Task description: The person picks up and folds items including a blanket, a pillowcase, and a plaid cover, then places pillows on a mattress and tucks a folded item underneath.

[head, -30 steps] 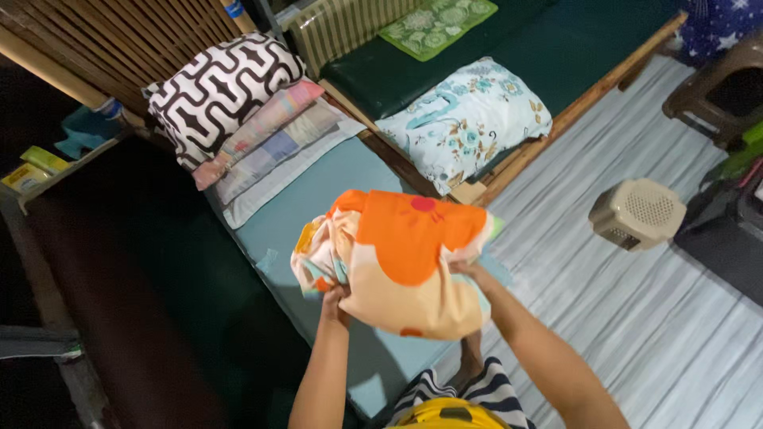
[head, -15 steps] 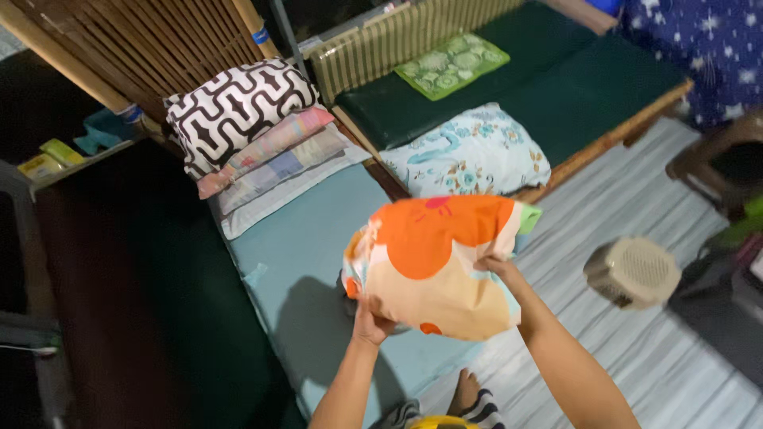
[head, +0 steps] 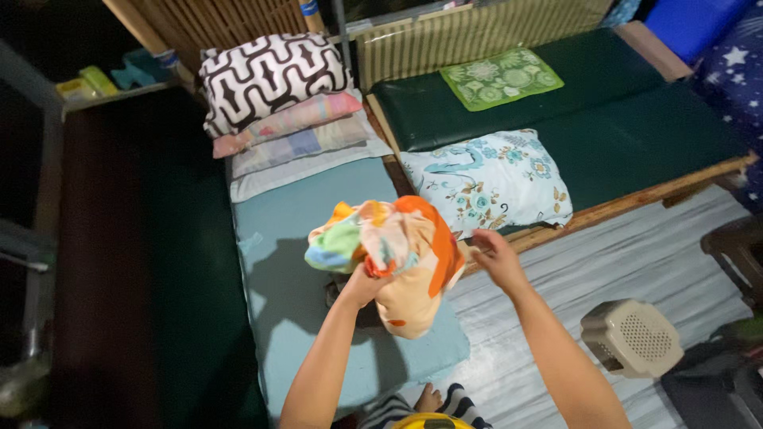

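Orange, peach and green pillow (head: 405, 254); black-and-white patterned cushion (head: 270, 75); blue floral pillow (head: 493, 179)

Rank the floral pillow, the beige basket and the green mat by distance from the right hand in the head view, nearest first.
From the right hand:
1. Floral pillow, just beyond the hand on the dark green mattress.
2. Beige basket, on the striped floor to the hand's right, closer to the camera.
3. Green mat, far back on the same mattress, by the slatted headboard.

Four pillows in sight: three stacked (head: 278, 103), one floral pillow (head: 489, 179) alone. Two mattresses, teal (head: 294, 214) and dark green (head: 620, 127). One green mat (head: 501, 78), one beige basket (head: 632, 338).
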